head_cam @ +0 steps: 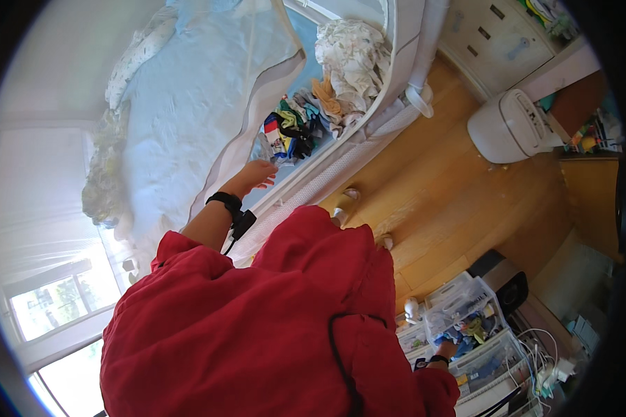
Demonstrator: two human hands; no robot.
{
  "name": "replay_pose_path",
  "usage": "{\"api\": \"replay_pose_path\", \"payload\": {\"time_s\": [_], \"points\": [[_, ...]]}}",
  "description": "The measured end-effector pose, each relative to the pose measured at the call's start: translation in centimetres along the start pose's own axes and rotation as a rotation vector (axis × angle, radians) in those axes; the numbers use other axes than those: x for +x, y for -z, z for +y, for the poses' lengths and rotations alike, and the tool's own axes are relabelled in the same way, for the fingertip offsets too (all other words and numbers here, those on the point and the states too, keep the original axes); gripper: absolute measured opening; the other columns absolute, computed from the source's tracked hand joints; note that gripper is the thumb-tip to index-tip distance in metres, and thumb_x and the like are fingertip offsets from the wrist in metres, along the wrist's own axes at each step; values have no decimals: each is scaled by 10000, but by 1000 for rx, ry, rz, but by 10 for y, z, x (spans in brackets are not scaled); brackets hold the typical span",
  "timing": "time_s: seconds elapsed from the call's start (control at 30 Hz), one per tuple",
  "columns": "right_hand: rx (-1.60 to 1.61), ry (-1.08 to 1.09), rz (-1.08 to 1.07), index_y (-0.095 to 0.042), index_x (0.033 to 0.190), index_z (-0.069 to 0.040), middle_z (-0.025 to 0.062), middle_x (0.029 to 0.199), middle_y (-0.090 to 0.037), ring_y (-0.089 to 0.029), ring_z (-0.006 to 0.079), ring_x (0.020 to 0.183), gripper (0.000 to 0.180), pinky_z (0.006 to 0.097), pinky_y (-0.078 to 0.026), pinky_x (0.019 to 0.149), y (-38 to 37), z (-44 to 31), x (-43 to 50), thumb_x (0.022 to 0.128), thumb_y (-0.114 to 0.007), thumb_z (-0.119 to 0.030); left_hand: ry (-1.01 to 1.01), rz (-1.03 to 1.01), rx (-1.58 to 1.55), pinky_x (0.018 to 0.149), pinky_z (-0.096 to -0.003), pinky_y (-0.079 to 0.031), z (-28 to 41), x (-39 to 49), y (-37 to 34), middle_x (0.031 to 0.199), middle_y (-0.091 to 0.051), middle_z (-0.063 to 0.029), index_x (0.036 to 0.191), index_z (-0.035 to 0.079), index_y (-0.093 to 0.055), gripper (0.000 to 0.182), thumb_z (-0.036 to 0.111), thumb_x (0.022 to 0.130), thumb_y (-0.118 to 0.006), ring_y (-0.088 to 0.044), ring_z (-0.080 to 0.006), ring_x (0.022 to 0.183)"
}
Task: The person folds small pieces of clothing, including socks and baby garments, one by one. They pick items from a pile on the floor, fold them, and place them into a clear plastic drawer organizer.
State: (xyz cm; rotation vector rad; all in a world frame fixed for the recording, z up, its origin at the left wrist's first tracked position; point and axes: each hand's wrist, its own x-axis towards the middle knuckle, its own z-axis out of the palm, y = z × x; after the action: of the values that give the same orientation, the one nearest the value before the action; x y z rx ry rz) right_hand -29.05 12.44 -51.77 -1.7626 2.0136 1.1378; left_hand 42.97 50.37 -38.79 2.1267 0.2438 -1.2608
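My left hand (258, 176) hovers at the edge of the bed, its fingers loosely bent and holding nothing. Just beyond it, a heap of colourful clothes (292, 125) lies on the light blue bed sheet (308, 39). On the right, my right hand (447, 349) reaches into a pulled-out clear plastic drawer (493, 297) at a pile of blue and green clothes (469, 333). Its fingertips are partly hidden, so I cannot tell whether it grips any of them.
A white mosquito net (271, 73) hangs over the bed, its lower tube frame (339, 138) along the edge. Crumpled floral bedding (349, 52) lies past the clothes. A white bin-like container (503, 125) stands on the wooden floor (422, 172). Cables (540, 354) trail beside the drawers.
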Motion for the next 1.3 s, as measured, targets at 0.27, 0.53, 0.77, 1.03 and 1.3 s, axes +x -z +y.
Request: {"api": "replay_pose_path", "payload": {"time_s": [0.27,0.53,0.77,1.03,1.3], "points": [[229,36,3,-634,963,-82,152,924,-635,-608,330,853,214,405,-480,796,-61,5,62,839,-514,-210,132,107,26,698,-298,-468,-1,-13,8,947,-588,-66,1033,45,-568,323,295,831,-582,-591,-176,809],[592,57,-195,-482,1149,-68,96,1124,-504,-475,241,1075,359,397,-342,955,-64,68,58,853,-495,-270,-2,219,-6,656,-283,-474,-7,22,-10,884,-608,-59,1065,36,-568,342,252,804,-614,-601,-162,762],[927,79,206,-498,1154,18,145,957,-578,-603,245,805,346,370,-533,718,36,69,-31,833,-518,-110,-321,689,125,746,-348,-489,33,112,-19,900,-648,-152,1019,-15,-607,490,312,669,-713,-628,-280,829],[885,319,215,-543,1121,-42,106,905,-621,-614,180,753,321,275,-490,652,176,-10,-130,897,-501,-268,-185,611,107,714,-363,-491,53,158,0,778,-658,-150,847,-15,-663,360,278,639,-693,-638,-276,753],[998,674,316,-568,1105,17,104,936,-623,-610,159,797,302,259,-493,724,270,-204,-190,875,-561,-179,-359,158,-732,792,-307,-451,43,70,78,1007,-580,-118,1073,-43,-534,332,156,810,-493,-563,-190,925]]}}
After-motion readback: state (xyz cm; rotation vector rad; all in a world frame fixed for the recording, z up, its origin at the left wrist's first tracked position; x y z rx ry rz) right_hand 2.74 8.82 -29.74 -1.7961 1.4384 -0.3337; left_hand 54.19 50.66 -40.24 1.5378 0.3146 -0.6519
